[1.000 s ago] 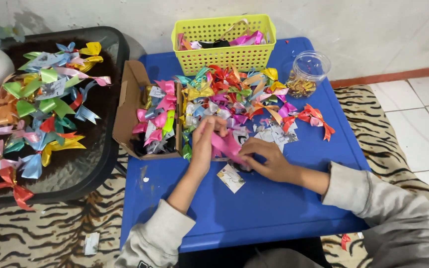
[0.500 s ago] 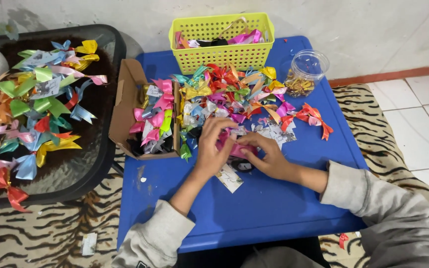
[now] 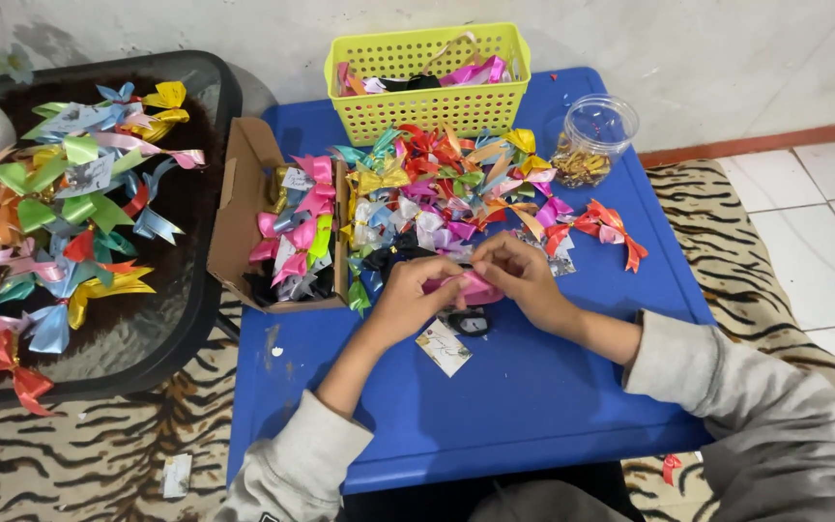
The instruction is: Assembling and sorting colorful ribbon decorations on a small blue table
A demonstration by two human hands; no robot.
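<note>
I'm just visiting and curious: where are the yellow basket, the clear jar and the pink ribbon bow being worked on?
yellow basket (image 3: 437, 106), head view, front wall.
clear jar (image 3: 599, 126), head view, its rim.
pink ribbon bow (image 3: 475, 286), head view, loop between the hands.

A pink ribbon bow (image 3: 471, 286) lies flat-ish, pinched from both ends, just above the blue table (image 3: 533, 406).

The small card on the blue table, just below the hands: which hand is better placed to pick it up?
Probably the left hand. The card lies almost directly under it, nearer the left wrist, while the right hand sits farther up and to the right. Both hands pinch the pink ribbon bow.
</note>
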